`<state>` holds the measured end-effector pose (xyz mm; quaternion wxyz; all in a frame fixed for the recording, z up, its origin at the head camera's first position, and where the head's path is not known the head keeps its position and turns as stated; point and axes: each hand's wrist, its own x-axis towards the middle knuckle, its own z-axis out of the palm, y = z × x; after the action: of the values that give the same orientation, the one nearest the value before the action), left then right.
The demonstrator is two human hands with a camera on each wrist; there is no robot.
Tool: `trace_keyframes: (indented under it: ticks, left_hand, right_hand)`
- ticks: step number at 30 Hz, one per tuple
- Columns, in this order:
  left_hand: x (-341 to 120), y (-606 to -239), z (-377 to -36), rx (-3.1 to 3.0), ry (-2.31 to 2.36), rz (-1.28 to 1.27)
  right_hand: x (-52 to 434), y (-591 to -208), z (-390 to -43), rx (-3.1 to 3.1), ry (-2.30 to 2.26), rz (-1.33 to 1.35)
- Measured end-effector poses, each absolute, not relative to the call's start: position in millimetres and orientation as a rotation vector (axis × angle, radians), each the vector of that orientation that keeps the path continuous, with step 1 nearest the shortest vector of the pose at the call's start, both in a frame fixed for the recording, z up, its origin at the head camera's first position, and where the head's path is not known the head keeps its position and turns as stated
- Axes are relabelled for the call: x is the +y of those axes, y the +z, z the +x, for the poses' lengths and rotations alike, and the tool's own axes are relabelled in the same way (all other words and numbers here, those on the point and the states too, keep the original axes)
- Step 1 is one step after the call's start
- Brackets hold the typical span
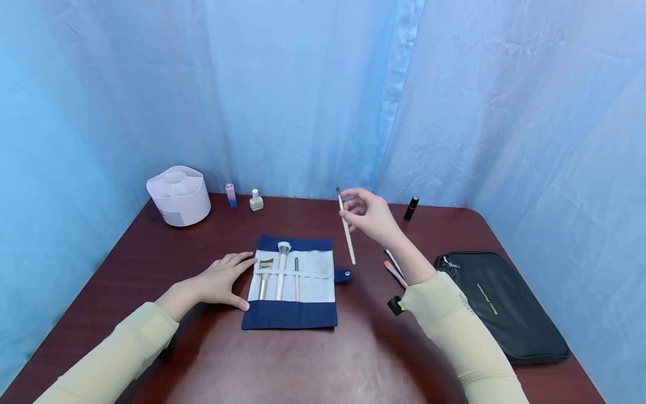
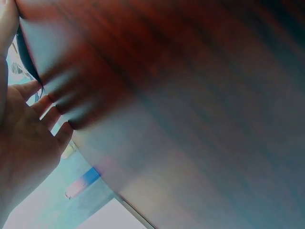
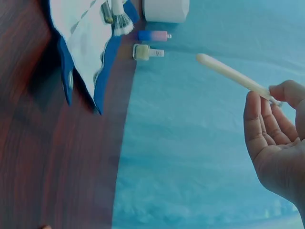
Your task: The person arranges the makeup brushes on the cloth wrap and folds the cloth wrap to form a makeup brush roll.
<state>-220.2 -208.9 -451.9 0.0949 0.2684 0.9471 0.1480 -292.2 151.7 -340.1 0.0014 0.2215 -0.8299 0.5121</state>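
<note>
A blue and white brush roll (image 1: 315,289) lies unrolled on the table. Under its elastic strap sit a flat wide brush (image 1: 264,272), a fluffy white brush (image 1: 282,269) and a thin brush (image 1: 296,280). My left hand (image 1: 217,280) rests at the roll's left edge with fingers spread, the thumb at its lower part. Above the table, right of the roll, my right hand (image 1: 370,216) pinches a slim makeup brush (image 1: 347,235) between thumb and fingers. Its bristles point up and its pale handle hangs down. In the right wrist view the handle (image 3: 228,74) points away from the hand.
At the back left stand a white round organizer (image 1: 181,199), a pink-blue lipstick (image 1: 231,194) and a nail polish bottle (image 1: 255,200). A black tube (image 1: 411,207) stands back right. More brushes (image 1: 395,273) lie beneath the right forearm, near a black zip case (image 1: 504,308).
</note>
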Motion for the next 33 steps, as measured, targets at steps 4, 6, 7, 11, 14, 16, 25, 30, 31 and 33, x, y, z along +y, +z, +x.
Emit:
trace_keyframes:
  ticks: [4, 6, 7, 11, 14, 16, 25, 30, 31, 33]
  left_hand:
    - [-208.9, -452.3, -220.6, 2.808, 0.434, 0.792]
    - [-208.9, -452.9, -221.0, 2.812, 0.429, 0.794]
    - [-208.9, -453.2, -221.0, 2.814, 0.425, 0.795]
    - [-208.7, -453.4, -220.5, 2.813, 0.421, 0.79]
    - [-208.4, -453.6, -219.8, 2.806, 0.422, 0.786]
    - [-208.3, -454.1, -219.4, 2.804, 0.425, 0.787]
    - [-207.5, -454.1, -219.8, 2.806, 0.424, 0.791]
    - [-207.0, -453.5, -219.6, 2.795, 0.437, 0.788]
    - [-207.0, -453.7, -219.6, 2.796, 0.438, 0.789]
    - [-207.2, -454.1, -219.7, 2.795, 0.438, 0.779]
  right_hand:
    - [136.8, -344.4, -296.7, -2.534, 1.711, 0.697]
    - [128.6, -343.0, -293.9, -2.501, 1.752, 0.711]
    - [124.8, -342.5, -292.7, -2.491, 1.765, 0.719]
    - [111.3, -342.5, -286.3, -2.463, 1.8, 0.76]
    - [105.7, -351.5, -288.9, -2.445, 1.859, 0.766]
    - [103.9, -362.9, -296.0, -2.433, 1.916, 0.764]
    - [99.4, -405.4, -322.6, -2.449, 2.047, 0.718]
    - [99.3, -415.9, -328.4, -2.452, 2.121, 0.663]
    - [99.6, -417.7, -329.2, -2.46, 2.137, 0.652]
    - [100.1, -421.4, -330.8, -2.485, 2.155, 0.63]
